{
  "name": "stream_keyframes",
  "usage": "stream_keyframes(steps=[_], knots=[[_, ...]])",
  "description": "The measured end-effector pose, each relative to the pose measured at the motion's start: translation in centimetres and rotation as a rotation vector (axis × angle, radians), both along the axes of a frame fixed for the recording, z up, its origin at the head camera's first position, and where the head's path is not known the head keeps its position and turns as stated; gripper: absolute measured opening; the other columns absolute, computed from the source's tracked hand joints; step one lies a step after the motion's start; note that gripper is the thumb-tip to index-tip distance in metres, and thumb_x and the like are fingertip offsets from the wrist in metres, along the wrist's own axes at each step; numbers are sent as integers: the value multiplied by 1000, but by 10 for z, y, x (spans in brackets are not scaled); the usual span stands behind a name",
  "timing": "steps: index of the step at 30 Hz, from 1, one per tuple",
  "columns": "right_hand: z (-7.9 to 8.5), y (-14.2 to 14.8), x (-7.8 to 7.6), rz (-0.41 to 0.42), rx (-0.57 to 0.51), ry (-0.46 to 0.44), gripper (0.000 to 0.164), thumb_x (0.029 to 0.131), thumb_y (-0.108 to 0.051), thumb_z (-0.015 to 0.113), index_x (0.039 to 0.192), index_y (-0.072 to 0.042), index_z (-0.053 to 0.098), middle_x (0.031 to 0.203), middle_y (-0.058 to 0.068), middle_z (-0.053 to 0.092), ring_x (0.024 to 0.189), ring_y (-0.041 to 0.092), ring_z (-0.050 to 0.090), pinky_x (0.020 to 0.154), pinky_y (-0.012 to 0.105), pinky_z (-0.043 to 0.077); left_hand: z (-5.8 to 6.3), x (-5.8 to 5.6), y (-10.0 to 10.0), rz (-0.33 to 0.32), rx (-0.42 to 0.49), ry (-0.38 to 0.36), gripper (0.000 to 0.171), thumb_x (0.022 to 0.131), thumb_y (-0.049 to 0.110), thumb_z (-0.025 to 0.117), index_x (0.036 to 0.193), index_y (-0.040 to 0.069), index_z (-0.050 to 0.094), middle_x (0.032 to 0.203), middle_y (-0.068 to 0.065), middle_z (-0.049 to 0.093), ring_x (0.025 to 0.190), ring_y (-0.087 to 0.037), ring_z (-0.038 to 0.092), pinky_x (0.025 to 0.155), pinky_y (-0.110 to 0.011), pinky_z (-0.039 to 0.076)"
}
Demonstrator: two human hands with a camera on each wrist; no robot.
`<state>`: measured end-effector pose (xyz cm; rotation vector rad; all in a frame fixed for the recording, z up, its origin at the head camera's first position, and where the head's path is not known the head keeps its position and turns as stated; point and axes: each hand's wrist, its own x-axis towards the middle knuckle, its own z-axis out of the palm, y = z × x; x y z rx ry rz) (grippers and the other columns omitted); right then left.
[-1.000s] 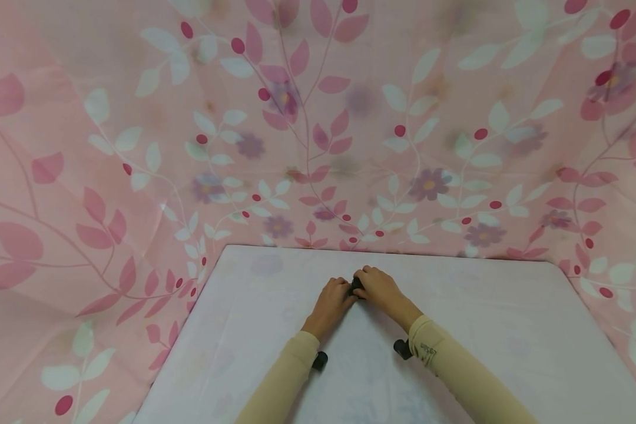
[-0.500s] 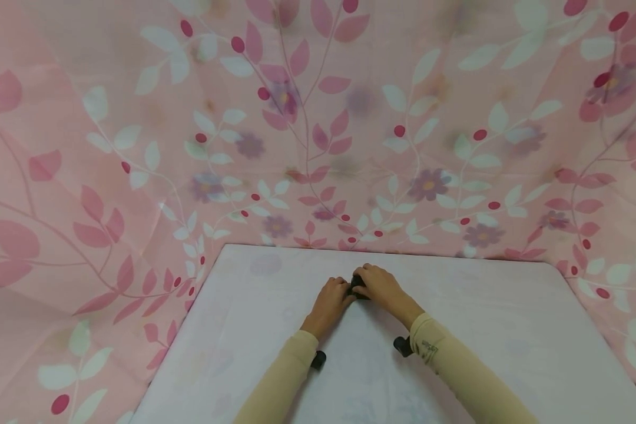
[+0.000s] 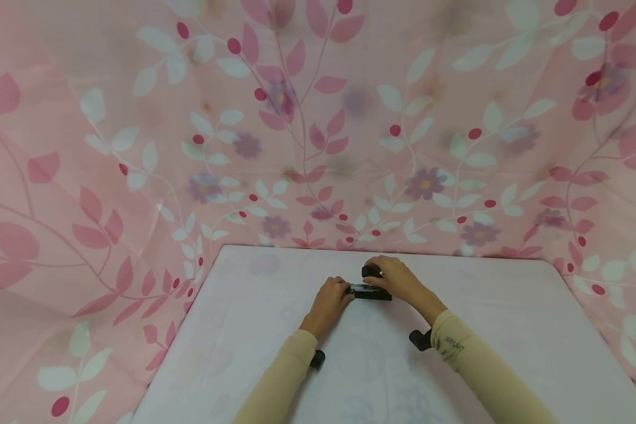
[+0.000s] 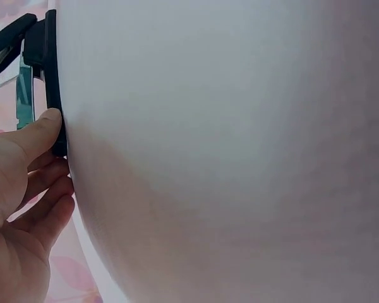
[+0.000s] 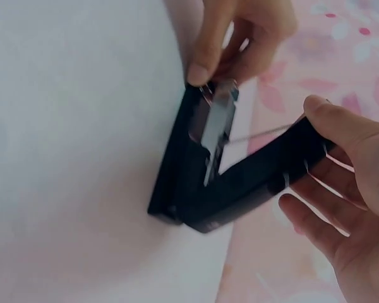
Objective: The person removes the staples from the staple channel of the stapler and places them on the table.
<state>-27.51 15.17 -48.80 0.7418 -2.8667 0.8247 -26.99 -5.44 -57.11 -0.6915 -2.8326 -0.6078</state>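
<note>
Backdrop (image 3: 153, 70): pink cloth with leaves, berries and flowers, rising behind the table (image 3: 482, 330) and along its sides.
Stapler (image 3: 372, 293): black, opened wide, its base down on the white tabletop near the far edge, between both hands.
Left hand (image 3: 330, 301): thumb and fingers clamped on one end of the base; the left wrist view brings out the thumb.
Right hand (image 3: 397, 278): thumb and fingers closed round the free end of the raised top arm (image 5: 259, 177).
Right wrist view: shows a thin rod (image 5: 259, 134) running from the metal magazine (image 5: 216, 129) towards the top arm, too small to make out from the head.
Magazine contents: blurred; I cannot tell whether staples lie inside.
</note>
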Motion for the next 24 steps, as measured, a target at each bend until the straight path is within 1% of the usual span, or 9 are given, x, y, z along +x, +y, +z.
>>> stream_keyframes(steps=[5,12,15,20,24], knots=[[7,16,1,24,-86,-11,30,86,-23,76,110,-6,68,100,6,72,95,24,70,84,44,57,-1,-1,-1,7,-1,-8,25,91,26,70,109,9,74,104,-3,68,97,-18,59,88,-32,52],[6,40,4,16,-190,-40,31,86,-21,76,111,-5,66,103,9,72,99,28,70,84,48,57,-2,0,-3,5,2,-7,25,91,27,70,108,10,74,103,-2,68,96,-16,59,87,-29,52],[5,49,7,6,-239,-68,32,85,-19,76,113,-5,66,104,9,72,100,29,70,85,46,57,-2,0,-3,2,8,-5,25,91,27,70,108,9,73,104,-2,68,97,-17,59,87,-29,52],[3,62,10,-17,-271,-93,35,85,-17,77,116,-5,66,107,9,72,102,26,70,86,39,57,-3,0,-1,5,20,-22,25,92,26,69,110,10,73,105,-2,67,98,-16,58,88,-30,52],[3,72,12,-23,-270,-98,38,86,-20,75,119,-4,65,111,11,71,104,29,69,87,41,56,-5,-1,-1,5,19,-33,25,92,27,68,111,10,72,106,-2,67,99,-16,58,88,-31,51]])
